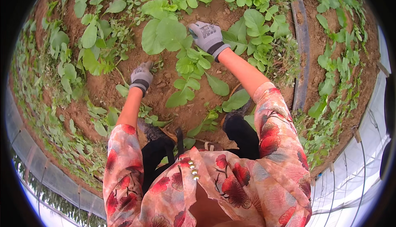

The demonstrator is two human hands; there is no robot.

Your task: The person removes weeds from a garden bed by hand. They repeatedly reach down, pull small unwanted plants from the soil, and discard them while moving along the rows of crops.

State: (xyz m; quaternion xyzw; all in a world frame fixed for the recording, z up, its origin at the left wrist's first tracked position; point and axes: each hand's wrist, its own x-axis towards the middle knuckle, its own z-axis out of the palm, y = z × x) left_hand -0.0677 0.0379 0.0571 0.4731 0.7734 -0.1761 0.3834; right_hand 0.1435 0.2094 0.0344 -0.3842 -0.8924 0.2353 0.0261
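Note:
Both of my hands wear grey work gloves with dark cuffs and printed writing on the back. My left hand (141, 74) is low over the brown soil (164, 80), its fingers pointing towards a small green weed (159, 63). Whether its fingertips touch that weed is unclear. Farther forward, my right hand (206, 36) reaches down at the soil beside a broad-leaved green plant (171, 33), its fingers bent. The palm side and most fingertips are hidden, so any hold on a stem cannot be made out. More lobed leaves (255, 26) grow just right of this hand.
A dark flat strip (301, 44), perhaps a drip hose, runs along the soil at right. Dense low weeds (119, 32) grow at left. Leafy seedlings (205, 123) stand between my shoes (154, 131). Plastic sheeting (355, 165) borders the bed.

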